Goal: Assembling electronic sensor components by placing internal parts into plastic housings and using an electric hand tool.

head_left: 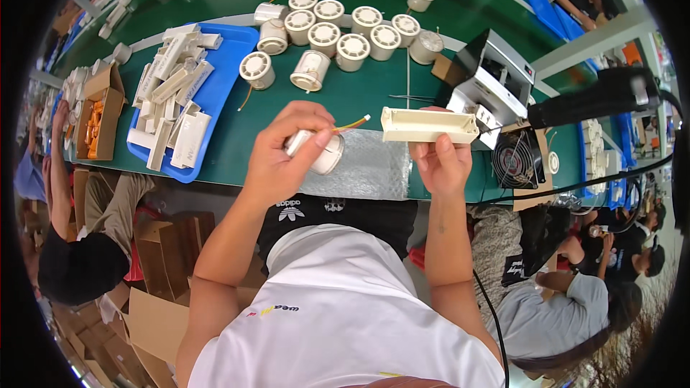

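My left hand [287, 145] is closed round a white plastic fan part. From its fingertips a thin wire lead [352, 125] with a small white connector sticks out to the right. A round white fan head [330, 158] shows just under those fingers; whether it joins the held piece is hidden. My right hand [441, 162] grips a long, hollow cream plastic housing [424, 126] from below, thumb on its near side, open face up. Both hands are above a grey translucent mat [384, 172] on the green table.
Several round white fan heads [353, 52] stand at the back. On the left, a blue tray [228, 79] holds white housings, beside a cardboard box [108, 118] of orange parts. At right are a grey-black machine [496, 75], a black fan [516, 160] and cables. Co-workers sit on both sides.
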Tool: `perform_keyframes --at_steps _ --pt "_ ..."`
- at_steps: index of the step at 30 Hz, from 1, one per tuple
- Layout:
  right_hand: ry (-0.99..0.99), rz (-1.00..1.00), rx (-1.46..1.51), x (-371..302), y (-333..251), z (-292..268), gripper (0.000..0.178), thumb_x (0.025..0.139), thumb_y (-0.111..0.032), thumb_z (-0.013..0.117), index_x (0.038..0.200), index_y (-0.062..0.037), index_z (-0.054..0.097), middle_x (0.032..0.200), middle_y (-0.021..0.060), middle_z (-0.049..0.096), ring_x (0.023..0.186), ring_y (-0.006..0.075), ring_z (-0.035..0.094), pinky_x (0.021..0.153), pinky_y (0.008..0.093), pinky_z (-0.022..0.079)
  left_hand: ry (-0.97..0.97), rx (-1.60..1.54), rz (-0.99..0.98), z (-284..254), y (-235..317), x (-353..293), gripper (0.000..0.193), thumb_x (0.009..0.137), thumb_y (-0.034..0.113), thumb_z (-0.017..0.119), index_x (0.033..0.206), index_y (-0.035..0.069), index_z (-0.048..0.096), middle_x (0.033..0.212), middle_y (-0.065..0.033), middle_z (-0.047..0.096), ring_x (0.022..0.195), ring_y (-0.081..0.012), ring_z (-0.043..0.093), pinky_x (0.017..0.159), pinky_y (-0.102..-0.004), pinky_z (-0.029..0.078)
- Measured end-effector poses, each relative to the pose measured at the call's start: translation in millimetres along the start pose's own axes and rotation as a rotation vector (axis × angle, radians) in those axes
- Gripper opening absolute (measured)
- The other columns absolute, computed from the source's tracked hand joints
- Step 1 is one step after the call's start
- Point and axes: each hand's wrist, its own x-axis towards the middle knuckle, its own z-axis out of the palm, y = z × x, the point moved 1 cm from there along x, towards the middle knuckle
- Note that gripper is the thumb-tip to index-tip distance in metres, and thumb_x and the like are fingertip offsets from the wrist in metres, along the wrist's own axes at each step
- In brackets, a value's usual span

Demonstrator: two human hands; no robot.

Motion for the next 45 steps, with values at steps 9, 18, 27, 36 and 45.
perform_keyframes --at_steps 9,18,27,36,45 --pt "-0.117 0.026 -0.088 -8 -15 -16 0.034 0.092 -0.013 0.065 0.12 0.0048 0.057 0.104 0.0136 0.064 0.084 0.0159 0.061 0.07 0.0263 0.05 -0.106 0.105 -0.003 43 6 -7 0.018 0.088 0.006 0.071 0.105 0.002 0.067 0.111 -0.0095 0.058 0.1 -0.0173 0.058 0.088 -0.0295 0.046" --pt "-0.224 -0.022 -0.801 0 3 -8 0.044 0.079 -0.005 0.078 0.118 0.0009 0.06 0.107 0.0108 0.066 0.092 0.0176 0.066 0.082 0.0298 0.052 0.0 0.065 0.07 71 -62 -18 0.071 0.073 0.013 0.086 0.132 0.005 0.049 0.119 -0.0094 0.048 0.104 -0.0207 0.054 0.093 -0.032 0.045" --pt "-0.456 -0.091 -1.136 -6 38 8 0.064 0.079 0.001 0.076 0.135 0.0067 0.046 0.118 0.0213 0.064 0.105 0.0239 0.065 0.093 0.0352 0.051 -0.058 0.319 -0.064 44 -73 -29 0.057 0.066 0.022 0.087 0.113 0.004 0.063 0.106 -0.012 0.067 0.098 -0.0341 0.065 0.085 -0.0403 0.052" --pt "-0.407 0.099 -1.027 -7 30 17 0.076 0.08 0.0 0.077 0.144 0.0058 0.036 0.107 0.0226 0.064 0.101 0.028 0.064 0.091 0.0393 0.051 -0.081 0.255 -0.028 42 -84 -31 0.053 0.065 0.019 0.085 0.112 0.005 0.065 0.111 -0.0098 0.067 0.101 -0.0328 0.063 0.088 -0.0412 0.05" --pt "-0.402 0.081 -1.034 -9 33 19 0.064 0.078 0.0 0.08 0.132 0.0055 0.045 0.105 0.024 0.064 0.098 0.0313 0.065 0.088 0.0414 0.053 -0.089 0.221 -0.025 38 -83 -31 0.051 0.065 0.018 0.082 0.111 0.005 0.064 0.11 -0.0095 0.067 0.103 -0.0329 0.062 0.09 -0.0429 0.048"
